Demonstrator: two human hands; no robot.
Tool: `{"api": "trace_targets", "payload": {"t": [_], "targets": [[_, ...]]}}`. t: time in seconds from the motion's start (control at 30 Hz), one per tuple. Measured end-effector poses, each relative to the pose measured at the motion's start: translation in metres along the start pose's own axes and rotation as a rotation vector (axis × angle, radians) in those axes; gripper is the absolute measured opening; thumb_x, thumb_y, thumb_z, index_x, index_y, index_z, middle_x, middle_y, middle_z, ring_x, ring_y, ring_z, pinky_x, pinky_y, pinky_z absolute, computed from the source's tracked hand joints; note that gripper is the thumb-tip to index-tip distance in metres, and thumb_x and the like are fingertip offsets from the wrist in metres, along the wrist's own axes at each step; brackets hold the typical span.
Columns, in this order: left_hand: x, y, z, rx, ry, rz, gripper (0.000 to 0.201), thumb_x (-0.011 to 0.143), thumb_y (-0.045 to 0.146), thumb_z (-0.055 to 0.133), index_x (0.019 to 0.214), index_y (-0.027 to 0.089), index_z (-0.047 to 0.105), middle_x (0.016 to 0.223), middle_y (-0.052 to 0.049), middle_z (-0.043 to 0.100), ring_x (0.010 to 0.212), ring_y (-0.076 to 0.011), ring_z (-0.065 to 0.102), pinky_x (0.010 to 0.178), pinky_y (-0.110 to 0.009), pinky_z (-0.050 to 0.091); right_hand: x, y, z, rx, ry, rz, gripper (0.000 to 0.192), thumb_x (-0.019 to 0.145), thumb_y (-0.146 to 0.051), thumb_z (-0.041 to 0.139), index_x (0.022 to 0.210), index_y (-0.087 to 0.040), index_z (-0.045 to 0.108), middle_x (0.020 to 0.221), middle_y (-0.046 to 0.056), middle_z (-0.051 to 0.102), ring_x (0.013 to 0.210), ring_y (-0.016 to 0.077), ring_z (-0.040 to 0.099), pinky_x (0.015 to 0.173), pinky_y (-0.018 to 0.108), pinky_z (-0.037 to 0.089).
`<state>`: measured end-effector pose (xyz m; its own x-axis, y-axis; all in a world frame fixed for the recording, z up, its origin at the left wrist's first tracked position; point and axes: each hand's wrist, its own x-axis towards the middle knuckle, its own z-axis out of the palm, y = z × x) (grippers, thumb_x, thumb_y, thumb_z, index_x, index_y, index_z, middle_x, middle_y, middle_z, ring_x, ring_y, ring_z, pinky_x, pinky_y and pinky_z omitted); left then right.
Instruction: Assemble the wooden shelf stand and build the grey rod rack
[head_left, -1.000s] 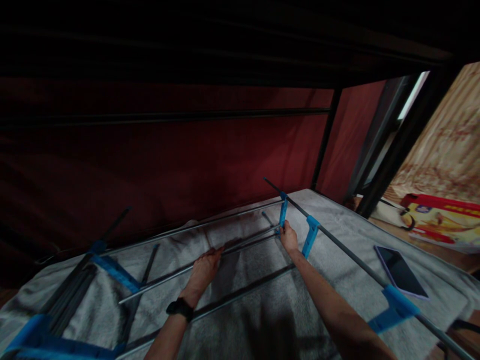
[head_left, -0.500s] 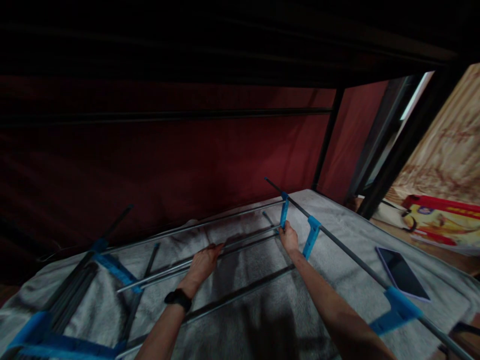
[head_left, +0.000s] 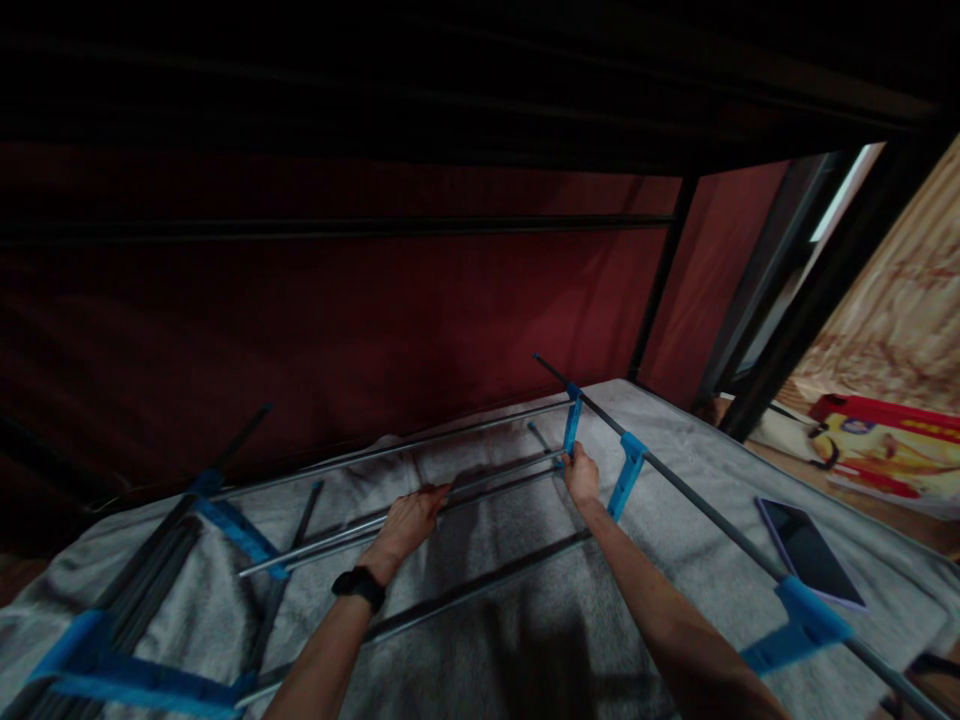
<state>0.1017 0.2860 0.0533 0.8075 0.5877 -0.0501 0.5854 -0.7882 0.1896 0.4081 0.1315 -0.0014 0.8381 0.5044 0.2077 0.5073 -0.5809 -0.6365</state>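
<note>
A half-assembled rack of grey metal tubes and blue plastic brackets lies across a grey blanket. My left hand, a black watch on its wrist, is closed around a thin metal tube near its middle. The tube's left end lies loose beside a blue bracket. At the tube's far right end, my right hand is closed at the lower end of another blue bracket; its fingers partly hide the joint. Near my right forearm, a further blue bracket hangs from a long grey pole.
Several dark tubes lie bundled at the left, by a large blue bracket. A phone rests on the blanket at the right. Black frame bars stand before a red wall cloth. A red-and-yellow package lies beyond.
The view has shifted slightly, so everything sits a little further right. Both hands keep their places on the tube and the bracket.
</note>
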Motion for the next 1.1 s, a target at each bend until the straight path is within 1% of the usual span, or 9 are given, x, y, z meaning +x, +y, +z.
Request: {"api": "trace_targets", "payload": {"t": [0.23, 0.57, 0.67, 0.7, 0.73, 0.77, 0.83, 0.97, 1.1], "targets": [[0.002, -0.001, 0.002, 0.007, 0.005, 0.012, 0.044, 0.101, 0.02, 0.039, 0.141, 0.023, 0.056, 0.13, -0.01, 0.069, 0.117, -0.0234, 0.066, 0.1, -0.033, 0.047, 0.002, 0.003, 0.005, -0.001, 0.012, 0.006, 0.025, 0.093, -0.021, 0.047, 0.115, -0.018, 0.06, 0.08, 0.005, 0.066, 0.078, 0.0185, 0.06, 0.069, 0.026, 0.039], [-0.007, 0.013, -0.001, 0.139, 0.059, 0.032, 0.052, 0.093, 0.003, 0.039, 0.139, 0.02, 0.055, 0.12, -0.013, 0.07, 0.108, -0.0213, 0.067, 0.099, -0.034, 0.045, 0.002, 0.012, 0.003, 0.045, -0.02, -0.032, 0.026, 0.088, -0.02, 0.047, 0.109, -0.015, 0.063, 0.089, 0.011, 0.069, 0.083, 0.0224, 0.064, 0.073, 0.03, 0.044], [-0.012, 0.017, -0.001, 0.165, 0.088, 0.033, 0.053, 0.091, 0.003, 0.041, 0.138, 0.021, 0.056, 0.116, -0.012, 0.07, 0.105, -0.0222, 0.068, 0.1, -0.036, 0.044, -0.02, 0.013, 0.01, 0.086, -0.026, -0.067, 0.044, 0.087, -0.023, 0.041, 0.128, -0.01, 0.054, 0.11, 0.019, 0.066, 0.098, 0.0277, 0.064, 0.083, 0.037, 0.047], [-0.012, 0.018, -0.002, 0.164, 0.092, 0.035, 0.052, 0.091, 0.003, 0.041, 0.138, 0.021, 0.056, 0.115, -0.012, 0.071, 0.104, -0.0224, 0.068, 0.099, -0.036, 0.044, -0.03, 0.013, 0.014, 0.109, 0.003, -0.078, 0.051, 0.087, -0.025, 0.041, 0.136, -0.009, 0.047, 0.12, 0.021, 0.063, 0.106, 0.0295, 0.061, 0.089, 0.041, 0.047], [-0.013, 0.019, -0.001, 0.16, 0.094, 0.032, 0.051, 0.091, 0.004, 0.042, 0.137, 0.021, 0.056, 0.114, -0.012, 0.071, 0.104, -0.0225, 0.069, 0.097, -0.036, 0.044, -0.04, 0.013, 0.019, 0.171, 0.098, -0.104, 0.056, 0.087, -0.027, 0.041, 0.14, -0.009, 0.043, 0.126, 0.023, 0.059, 0.113, 0.0312, 0.059, 0.094, 0.044, 0.046], [-0.013, 0.019, -0.001, 0.158, 0.095, 0.023, 0.049, 0.091, 0.004, 0.042, 0.135, 0.02, 0.057, 0.113, -0.012, 0.071, 0.102, -0.0224, 0.069, 0.096, -0.036, 0.045, -0.051, 0.011, 0.024, 0.221, 0.16, -0.154, 0.061, 0.086, -0.029, 0.042, 0.144, -0.008, 0.04, 0.131, 0.024, 0.056, 0.12, 0.033, 0.055, 0.099, 0.047, 0.044], [-0.014, 0.02, 0.0, 0.153, 0.108, 0.019, 0.046, 0.093, 0.006, 0.041, 0.133, 0.019, 0.057, 0.112, -0.012, 0.071, 0.1, -0.0223, 0.069, 0.094, -0.037, 0.046, -0.071, 0.005, 0.033, 0.28, 0.175, -0.275, 0.062, 0.086, -0.03, 0.043, 0.145, -0.009, 0.04, 0.135, 0.023, 0.052, 0.128, 0.0339, 0.049, 0.106, 0.05, 0.041], [-0.015, 0.021, 0.004, 0.156, 0.126, 0.04, 0.043, 0.093, 0.007, 0.042, 0.132, 0.017, 0.057, 0.112, -0.014, 0.07, 0.101, -0.0234, 0.068, 0.095, -0.039, 0.045, -0.089, -0.027, 0.044, 0.265, 0.058, -0.638, 0.052, 0.09, -0.024, 0.037, 0.141, -0.017, 0.047, 0.146, 0.016, 0.046, 0.139, 0.028, 0.041, 0.114, 0.049, 0.036], [-0.016, 0.022, 0.004, 0.152, 0.124, 0.042, 0.042, 0.092, 0.008, 0.044, 0.131, 0.014, 0.057, 0.111, -0.016, 0.07, 0.101, -0.0254, 0.067, 0.094, -0.041, 0.045, -0.083, -0.064, 0.053, 0.15, -0.013, -0.909, 0.05, 0.092, -0.017, 0.033, 0.14, -0.019, 0.051, 0.145, 0.013, 0.049, 0.14, 0.0254, 0.04, 0.116, 0.049, 0.035]]}}
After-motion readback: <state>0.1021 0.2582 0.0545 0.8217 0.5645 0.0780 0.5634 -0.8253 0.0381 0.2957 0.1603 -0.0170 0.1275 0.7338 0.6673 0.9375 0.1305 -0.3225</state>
